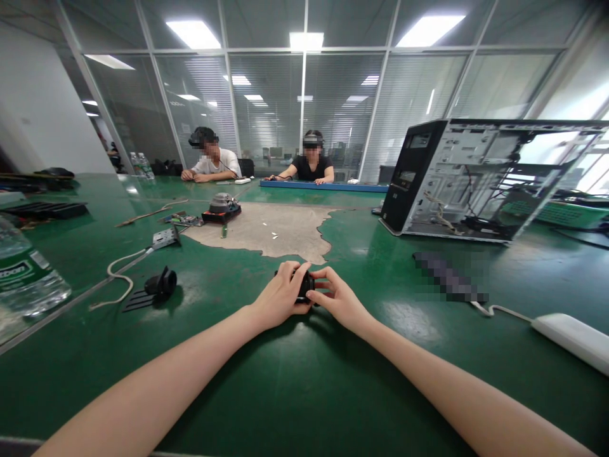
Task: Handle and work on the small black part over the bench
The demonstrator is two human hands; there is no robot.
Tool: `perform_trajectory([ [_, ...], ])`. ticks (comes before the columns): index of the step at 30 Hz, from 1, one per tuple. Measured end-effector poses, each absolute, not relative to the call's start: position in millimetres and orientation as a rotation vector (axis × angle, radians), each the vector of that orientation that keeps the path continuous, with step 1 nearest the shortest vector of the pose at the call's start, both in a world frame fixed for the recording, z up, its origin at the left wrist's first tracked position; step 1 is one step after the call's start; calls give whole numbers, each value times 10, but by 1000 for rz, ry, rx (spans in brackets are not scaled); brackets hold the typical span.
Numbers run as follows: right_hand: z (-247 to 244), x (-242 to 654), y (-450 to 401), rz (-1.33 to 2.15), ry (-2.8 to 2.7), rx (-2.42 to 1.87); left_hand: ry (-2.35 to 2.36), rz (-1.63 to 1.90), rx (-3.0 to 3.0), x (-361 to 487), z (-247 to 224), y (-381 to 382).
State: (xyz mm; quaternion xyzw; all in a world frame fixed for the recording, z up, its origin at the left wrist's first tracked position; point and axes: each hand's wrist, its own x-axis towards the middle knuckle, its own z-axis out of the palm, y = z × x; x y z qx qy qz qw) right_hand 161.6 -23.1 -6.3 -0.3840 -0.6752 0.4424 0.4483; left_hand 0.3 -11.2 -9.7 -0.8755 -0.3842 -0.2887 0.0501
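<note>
A small round black part (305,289) is held between my two hands, low over the green table (295,387). My left hand (284,295) wraps round its left side, with the fingers over the top. On its right side, the curved fingertips and thumb of my right hand (337,297) grip it. The fingers hide most of its shape. To the left lies another black part (162,284) with a round collar and flat slats.
An open computer case (413,178) stands at the right, near a white power strip (573,339) with a cable. At the left are a water bottle (28,273) and a metal piece (165,237). A black-and-grey device (222,206) sits farther back. Two people sit across the table.
</note>
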Motion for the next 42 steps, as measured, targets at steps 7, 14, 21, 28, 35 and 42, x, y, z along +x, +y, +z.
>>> perform_trajectory([
  [7, -71, 1621, -229, 1110, -1666, -949, -1106, -954, -2754, -25, -46, -119],
  [14, -80, 1622, -210, 1045, -1655, -996, -1091, -1008, -2754, -11, -34, -106],
  [21, -102, 1643, -181, 1053, -1667, -965, -1070, -978, -2763, -6, -53, -91],
  [28, -139, 1642, -170, 1103, -1631, -905, -1133, -900, -2807, 5, -58, -115],
  [35, -131, 1654, -145, 1107, -1618, -968, -1040, -820, -2785, 19, -34, -109],
  [42, -94, 1658, -185, 1155, -1628, -860, -1150, -812, -2683, 22, -64, -124],
])
